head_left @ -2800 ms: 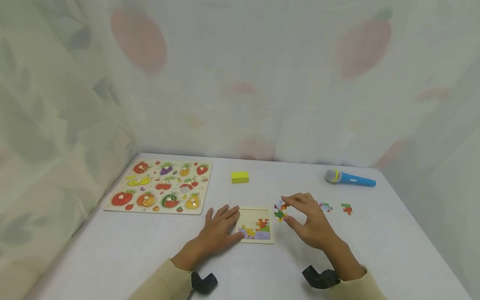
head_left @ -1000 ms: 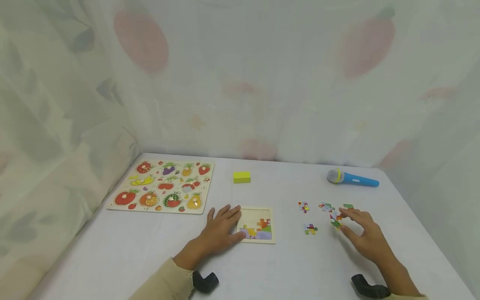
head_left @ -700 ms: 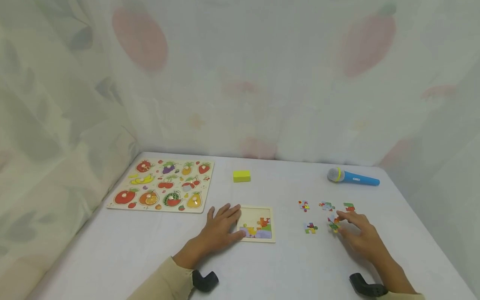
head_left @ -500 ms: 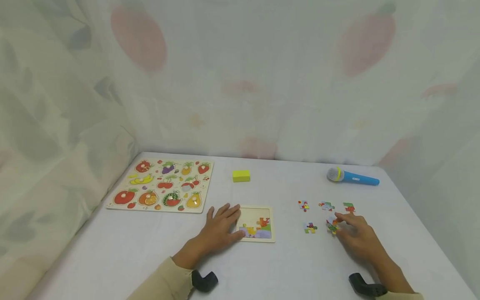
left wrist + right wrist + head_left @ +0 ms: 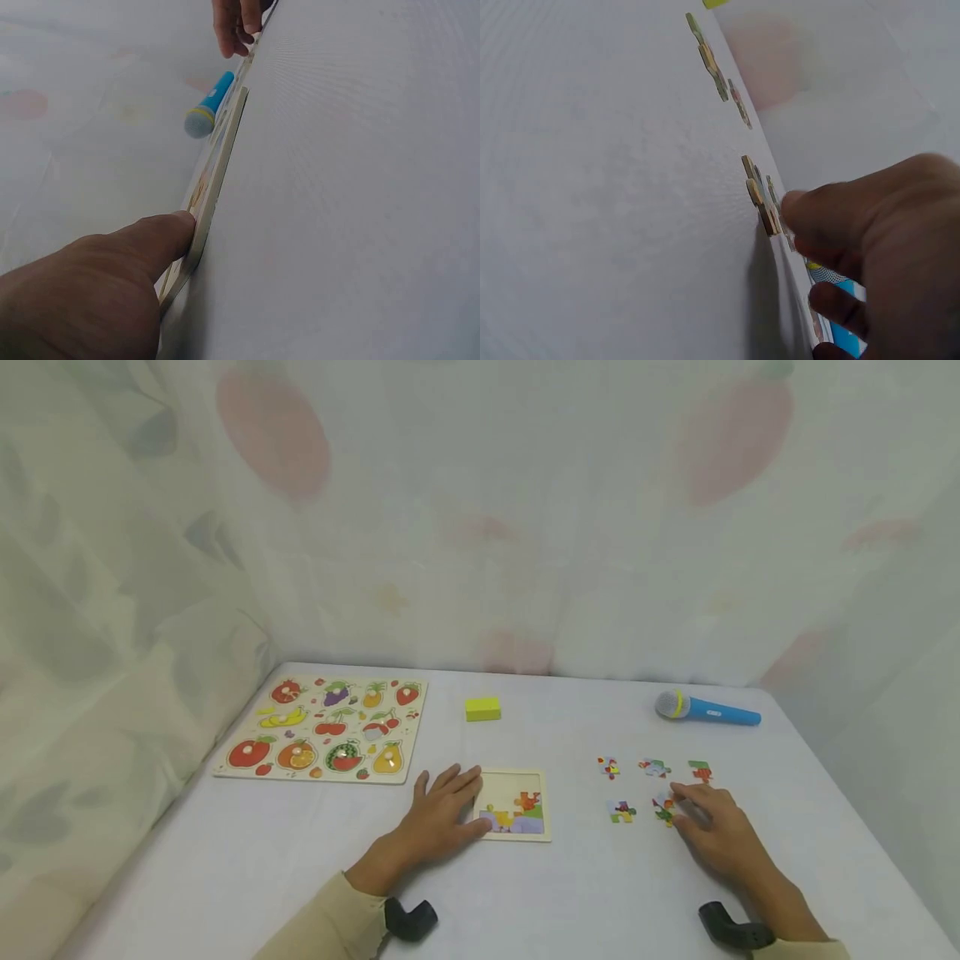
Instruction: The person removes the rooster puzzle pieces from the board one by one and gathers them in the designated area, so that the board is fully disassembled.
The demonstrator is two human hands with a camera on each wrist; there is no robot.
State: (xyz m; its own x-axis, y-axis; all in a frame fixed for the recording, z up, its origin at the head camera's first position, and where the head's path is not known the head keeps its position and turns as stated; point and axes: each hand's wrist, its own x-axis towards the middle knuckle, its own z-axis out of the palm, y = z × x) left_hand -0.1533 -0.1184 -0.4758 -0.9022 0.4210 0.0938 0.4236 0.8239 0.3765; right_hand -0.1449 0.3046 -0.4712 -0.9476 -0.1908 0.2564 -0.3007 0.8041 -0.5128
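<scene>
My left hand (image 5: 442, 814) lies with spread fingers on the left rim of a small wooden puzzle tray (image 5: 547, 806), the thumb over its lower left corner. Joined puzzle pieces (image 5: 517, 822) cover the tray's bottom and right side; its upper left shows bare wood. Over on the right, my right hand (image 5: 720, 831) has thumb and index finger at the edges of a colourful puzzle piece (image 5: 663, 811), which lies low at the table. In the right wrist view the thumb (image 5: 802, 210) is right beside that piece (image 5: 759, 196). The tips of the other fingers are partly hidden.
Loose puzzle pieces lie around the right hand: one to the left (image 5: 622, 812), others behind (image 5: 609, 767), (image 5: 655, 767), (image 5: 701, 771). A blue toy microphone (image 5: 708, 708), a yellow block (image 5: 482, 709) and a fruit peg puzzle board (image 5: 408, 752) stand farther back.
My right hand has carried the puzzle piece from beside the tray rightward, then lowered it among the loose pieces, where it now lies flatter. The left hand has stayed on the tray.
</scene>
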